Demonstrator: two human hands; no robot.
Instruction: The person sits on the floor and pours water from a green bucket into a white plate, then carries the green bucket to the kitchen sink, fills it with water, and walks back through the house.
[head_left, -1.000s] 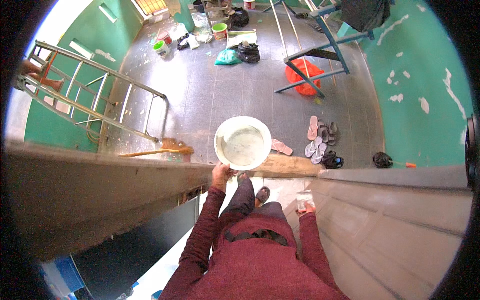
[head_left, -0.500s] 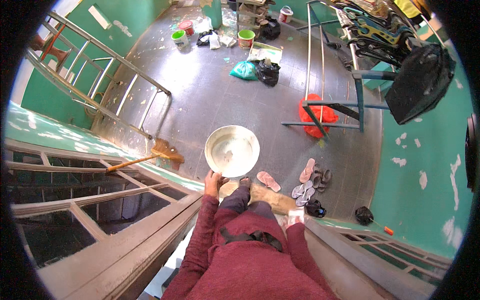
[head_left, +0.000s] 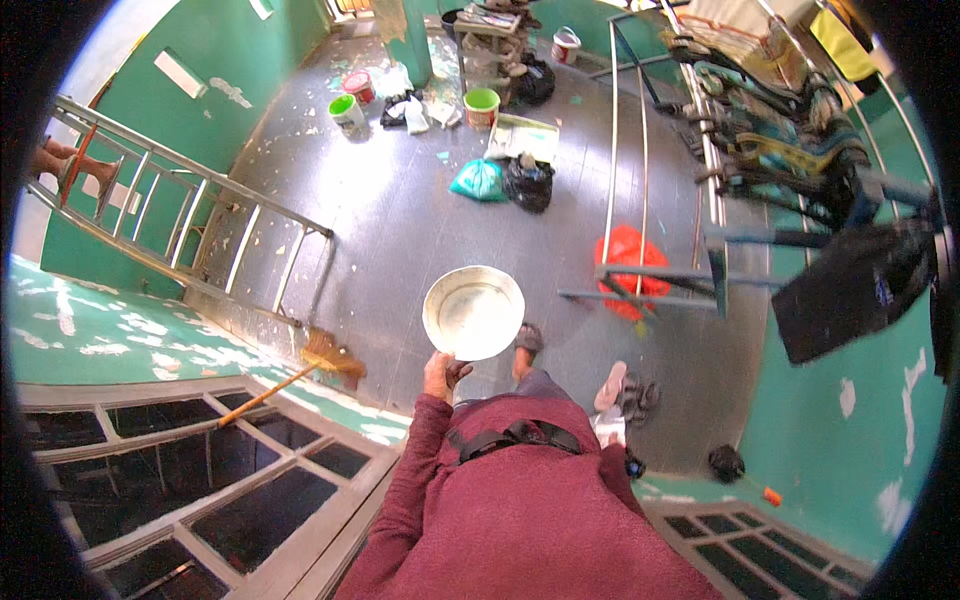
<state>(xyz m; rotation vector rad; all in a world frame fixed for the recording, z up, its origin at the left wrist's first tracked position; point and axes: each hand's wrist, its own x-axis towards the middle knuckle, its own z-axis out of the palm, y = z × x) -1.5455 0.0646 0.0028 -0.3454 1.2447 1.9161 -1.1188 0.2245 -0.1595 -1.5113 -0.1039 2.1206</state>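
Note:
By its near rim, my left hand point(head_left: 443, 377) grips a round white basin point(head_left: 440, 305), with fingers closed over the edge. The basin hangs in front of me above the floor, its inside pale and brightly lit. Low at my right side, my right hand point(head_left: 611, 446) is partly hidden by my sleeve and body. A small white thing point(head_left: 609, 428) is in it, too bright and blurred to name. One sandalled foot point(head_left: 528, 338) stands forward just right of the basin.
An aluminium ladder point(head_left: 210, 185) with a person's leg point(head_left: 88, 170) on it stands left. A broom point(head_left: 330, 355) leans near the window frames. Ahead lie a teal bag point(head_left: 478, 180), black bag point(head_left: 528, 184) and buckets point(head_left: 481, 108). A metal rack point(head_left: 690, 290) and red bag point(head_left: 632, 258) stand right; slippers point(head_left: 611, 385) lie nearer.
I have stepped forward from the doorway onto the floor. The basin travels with my left hand. The slippers and door sill have slid back, partly under my body.

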